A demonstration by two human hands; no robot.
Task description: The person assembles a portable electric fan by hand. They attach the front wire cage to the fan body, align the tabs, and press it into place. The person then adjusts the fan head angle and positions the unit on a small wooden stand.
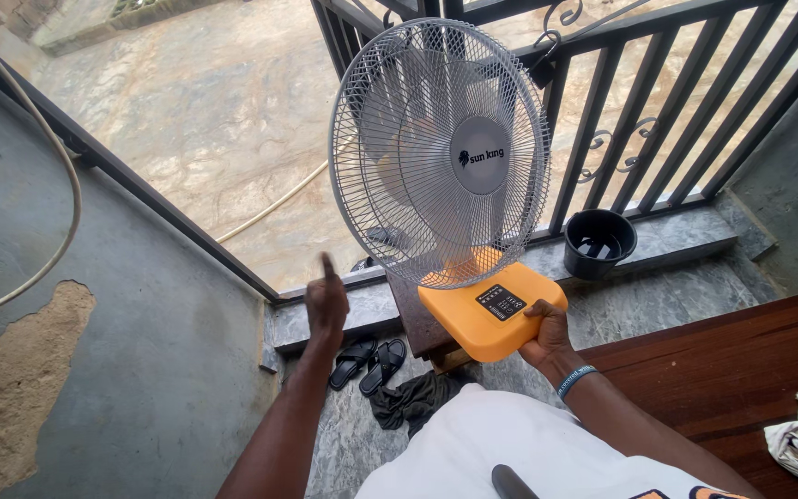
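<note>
Bright, even daylight comes from the open yard beyond the railing [658,111], where the pale ground [205,111] looks slightly washed out. The grey wall [140,351] on the left lies in flat, softer shade, and shadows under the fan [441,157] are weak and diffuse. The left hand [327,300] is smeared by motion blur, its raised finger indistinct, while the right hand [547,337] is sharp. Wide-angle distortion bends the railing and wall lines towards the edges. No strong glare shows.
</note>
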